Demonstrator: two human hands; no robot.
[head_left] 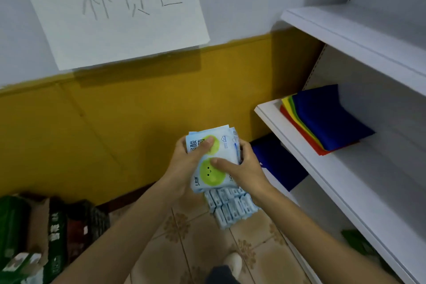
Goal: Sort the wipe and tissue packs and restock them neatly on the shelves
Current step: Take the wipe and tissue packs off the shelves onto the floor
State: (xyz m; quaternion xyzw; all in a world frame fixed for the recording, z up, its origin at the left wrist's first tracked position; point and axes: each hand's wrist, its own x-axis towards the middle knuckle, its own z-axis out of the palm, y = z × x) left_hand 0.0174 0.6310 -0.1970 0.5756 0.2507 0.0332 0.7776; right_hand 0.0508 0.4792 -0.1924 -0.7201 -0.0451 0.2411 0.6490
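— First entry?
— Stack of pale-blue plastic wipe packs printed with round green faces (213,159), mid-view, held upright above the floor, just left of the shelving.
— Grip?
— Left hand (184,168) clasps the stack's nine o'clock edge, thumb on the upper green circle. Right hand (246,168) wraps the three o'clock edge, thumb across the lower circle.
— Beneath?
— Heap of small blue-and-white tissue packs (230,207) at six o'clock, on patterned beige floor tiles (196,237).
— Shelving?
— White shelf unit (345,182) at three o'clock; folded red, yellow, green and blue cloths (322,120) on its middle board.
— Remainder?
— White handwritten paper sign (115,18) at eleven o'clock; brown cardboard box (39,221) at eight.
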